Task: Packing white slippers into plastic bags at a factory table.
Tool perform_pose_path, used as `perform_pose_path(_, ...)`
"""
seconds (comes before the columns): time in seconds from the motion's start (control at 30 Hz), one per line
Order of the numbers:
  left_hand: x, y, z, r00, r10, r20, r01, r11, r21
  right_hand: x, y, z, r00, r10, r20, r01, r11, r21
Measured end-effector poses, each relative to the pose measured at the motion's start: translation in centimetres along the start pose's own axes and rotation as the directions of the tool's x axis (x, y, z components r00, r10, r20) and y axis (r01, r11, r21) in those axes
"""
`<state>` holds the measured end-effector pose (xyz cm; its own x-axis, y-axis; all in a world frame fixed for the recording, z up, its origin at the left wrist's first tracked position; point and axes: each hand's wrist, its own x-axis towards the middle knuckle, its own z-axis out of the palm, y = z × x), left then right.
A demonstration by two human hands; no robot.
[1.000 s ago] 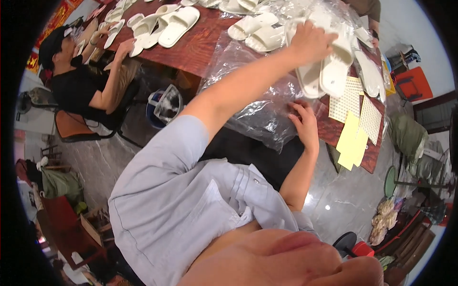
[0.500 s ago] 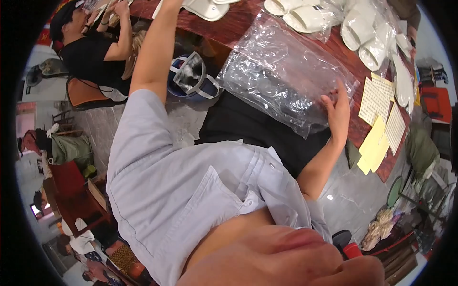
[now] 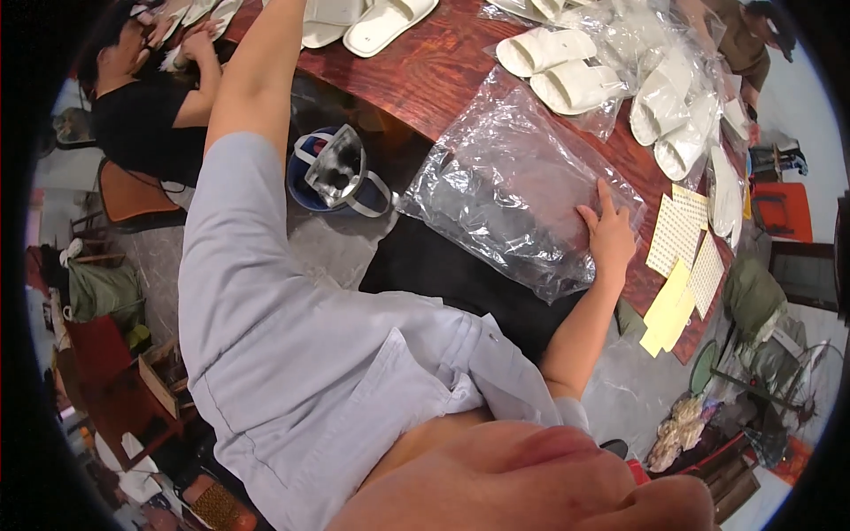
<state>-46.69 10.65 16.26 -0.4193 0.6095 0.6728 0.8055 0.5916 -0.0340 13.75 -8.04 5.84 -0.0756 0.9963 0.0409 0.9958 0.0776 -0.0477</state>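
My right hand rests on the right side of a clear plastic bag, index finger stretched out and thumb apart, gripping nothing. The bag, possibly one of a stack, lies wrinkled and shiny over the table's near edge, partly above my dark-clad lap. My left arm reaches far forward past the upper edge, so the left hand is hidden. Closest to that arm on the table is a pair of white slippers. Farther right, more white slippers lie in clear bags, piled together.
Sheets of small stickers and yellow paper lie at the right end of the red-brown table. Below its near edge stands a blue bucket. A co-worker in black sits at left; another person is at far right.
The view has shifted, bringing more of the table and slippers in. My right hand remains on the bag, its fingers more spread. The left arm still reaches out of view.
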Motion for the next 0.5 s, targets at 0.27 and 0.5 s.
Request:
perform_pose_path(0.27,-15.1,18.2,-18.6,0.552,0.816,-0.173,-0.249,-0.036,-0.968,1.1,1.9,0.0,0.983,-0.101,-0.154,0.074,0.982,-0.175)
perform_pose_path(0.5,-30.8,22.6,-16.0,0.273,0.961,-0.032,-0.6,0.145,-0.787,4.1,1.6,0.2,0.941,-0.274,-0.199,0.27,0.962,-0.047)
